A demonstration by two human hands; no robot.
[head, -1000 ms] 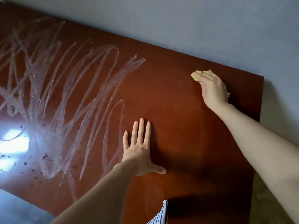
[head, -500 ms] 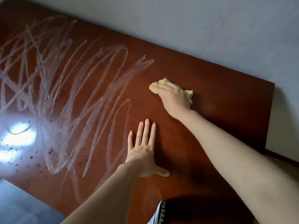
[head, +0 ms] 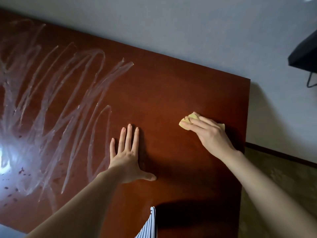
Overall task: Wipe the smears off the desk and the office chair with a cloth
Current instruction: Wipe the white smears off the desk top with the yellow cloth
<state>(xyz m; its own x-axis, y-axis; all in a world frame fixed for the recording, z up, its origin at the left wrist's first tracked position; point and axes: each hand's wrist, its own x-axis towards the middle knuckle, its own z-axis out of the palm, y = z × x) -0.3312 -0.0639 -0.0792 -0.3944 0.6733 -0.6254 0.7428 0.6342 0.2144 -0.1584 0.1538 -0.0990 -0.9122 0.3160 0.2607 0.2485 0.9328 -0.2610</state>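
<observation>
**Desk** [head: 171, 93]: reddish-brown top, set against a pale wall [head: 188, 31].

**Progress, as judged:** part of the top from 12 round to 5 o'clock bare and glossy, free of visible marks. Reads as already wiped.

**Remaining:**
- Smears [head: 60, 100]: whitish looping streaks across the whole 9 o'clock half, reaching as far as the middle.
- Dark specks [head: 20, 170] among them near 8 o'clock, beside a bright glare.
- Roughly half of the top left to do.
- Office chair: not in view, state unknown, counts as still to do.

**Cloth** [head: 186, 120]: yellow, wadded, on the desk at 3 o'clock from the middle, well apart from the nearest streak. One corner out beyond the fingertips, another out behind the hand.

**Right hand** [head: 208, 134]: palm down on the cloth, fingers lightly curled over the wad and pointing to 10 o'clock, pressing it to the wood. Thumb hidden. Forearm in from 4 o'clock, stretched long.

**Left hand** [head: 127, 157]: spread flat on bare wood at 6 o'clock from the middle, fingers straight and close together toward 12, thumb out toward 3. Holds nothing; a prop, by the look of it. Little finger just beside the last streak, at 9 o'clock of the hand.

**Other:**
- Striped fabric [head: 149, 225] at the near edge, 6 o'clock.
- Dark object [head: 305, 54] at 2 o'clock, off the desk, kind not clear.
</observation>
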